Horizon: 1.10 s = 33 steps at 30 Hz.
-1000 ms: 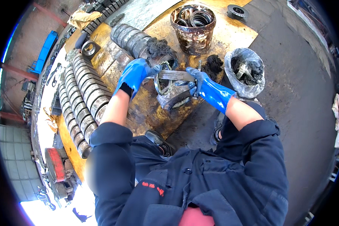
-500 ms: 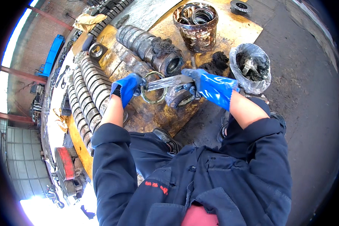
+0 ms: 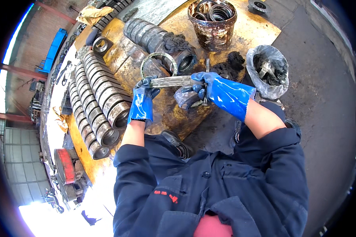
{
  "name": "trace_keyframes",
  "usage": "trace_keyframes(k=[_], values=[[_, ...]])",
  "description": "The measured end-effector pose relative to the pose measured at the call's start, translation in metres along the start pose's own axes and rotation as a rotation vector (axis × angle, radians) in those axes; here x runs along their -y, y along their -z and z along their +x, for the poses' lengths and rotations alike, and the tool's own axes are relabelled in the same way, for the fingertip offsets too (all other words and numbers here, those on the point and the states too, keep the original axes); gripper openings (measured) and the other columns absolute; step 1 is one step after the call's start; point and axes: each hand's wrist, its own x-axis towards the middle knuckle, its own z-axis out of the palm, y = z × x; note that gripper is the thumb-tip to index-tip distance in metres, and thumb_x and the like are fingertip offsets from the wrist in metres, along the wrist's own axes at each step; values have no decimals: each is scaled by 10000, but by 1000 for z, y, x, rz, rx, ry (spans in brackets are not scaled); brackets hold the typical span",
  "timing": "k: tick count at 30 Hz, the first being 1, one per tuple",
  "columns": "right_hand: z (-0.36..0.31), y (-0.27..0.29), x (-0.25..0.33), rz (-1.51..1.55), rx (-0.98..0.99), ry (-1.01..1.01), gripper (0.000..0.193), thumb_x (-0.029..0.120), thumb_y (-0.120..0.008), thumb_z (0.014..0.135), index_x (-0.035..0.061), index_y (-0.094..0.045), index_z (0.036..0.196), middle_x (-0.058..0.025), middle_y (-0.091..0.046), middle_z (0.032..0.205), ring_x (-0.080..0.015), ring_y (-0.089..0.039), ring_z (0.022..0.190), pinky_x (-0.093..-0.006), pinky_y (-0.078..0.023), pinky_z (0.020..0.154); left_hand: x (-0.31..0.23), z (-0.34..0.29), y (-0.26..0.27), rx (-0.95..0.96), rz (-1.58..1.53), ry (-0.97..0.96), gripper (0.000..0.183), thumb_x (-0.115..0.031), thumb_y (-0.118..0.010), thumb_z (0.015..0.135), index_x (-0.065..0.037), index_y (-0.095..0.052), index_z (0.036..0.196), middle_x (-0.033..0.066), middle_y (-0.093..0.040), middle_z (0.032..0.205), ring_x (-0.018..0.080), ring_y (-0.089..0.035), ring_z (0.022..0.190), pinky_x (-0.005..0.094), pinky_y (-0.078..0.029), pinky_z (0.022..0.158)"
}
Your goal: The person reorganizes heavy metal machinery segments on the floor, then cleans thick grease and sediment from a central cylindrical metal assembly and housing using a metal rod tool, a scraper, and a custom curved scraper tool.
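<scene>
Over a stained yellow board (image 3: pixel 162 120), the left hand (image 3: pixel 144 96) is pinching a thin pale ring (image 3: pixel 159 54) rising far of it, while the right hand (image 3: pixel 213 89) is gripping a flat grey strip (image 3: pixel 172 81) lying leftward.

Found a yellow-brown board (image 3: pixel 261 29), blotched with dark stains, alongside grey floor (image 3: pixel 324 98). Counted three parallel rows of ringed metal cylinders (image 3: pixel 91 114) at left, with a thick metal ring (image 3: pixel 96 46) just beyond. Recorded a grooved cylinder (image 3: pixel 146 35) lying on its side, a grimy bucket (image 3: pixel 212 34) standing upright to its right. Noted a black lumpy heap (image 3: pixel 230 66) on the bucket's near side.
</scene>
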Motion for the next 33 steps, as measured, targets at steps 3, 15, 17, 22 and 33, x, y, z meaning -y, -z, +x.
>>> trace_keyframes(k=[3,15,17,22,33], values=[[12,-11,-3,-2,-17,-4,308,176,-502,947,-61,-571,1131,-276,-693,979,-204,-611,475,-257,-385,330,7,19,27,-15,-142,63,220,-206,-595,948,-74,-672,1107,88,-690,1123,252,-646,958,474,-533,799],[3,-21,-13,-247,6,117,133,163,-582,945,38,-615,974,-14,-564,673,-115,-545,531,-243,-413,428,9,19,21,-150,-92,-103,237,-230,-589,960,-51,-679,1087,85,-713,1026,234,-679,887,440,-577,745],[-1,-19,-13,-316,-2,145,134,163,-581,946,37,-619,969,-14,-571,677,-114,-550,537,-244,-416,434,12,22,23,-168,-108,-160,244,-295,-650,940,-76,-699,1036,69,-729,987,195,-697,783,391,-598,648],[-15,-18,-11,-535,-27,242,138,162,-579,949,34,-628,956,-15,-590,687,-112,-563,551,-247,-426,449,15,19,16,-228,49,-239,288,-342,-678,922,-79,-719,1031,41,-729,929,147,-684,738,302,-565,587],[18,8,-33,-996,-245,582,277,301,-571,939,55,-678,1008,-173,-704,838,-278,-668,675,-414,-514,648,14,10,-9,-244,115,-318,279,-316,-686,918,-78,-711,1062,27,-717,908,131,-665,712,272,-556,580]])
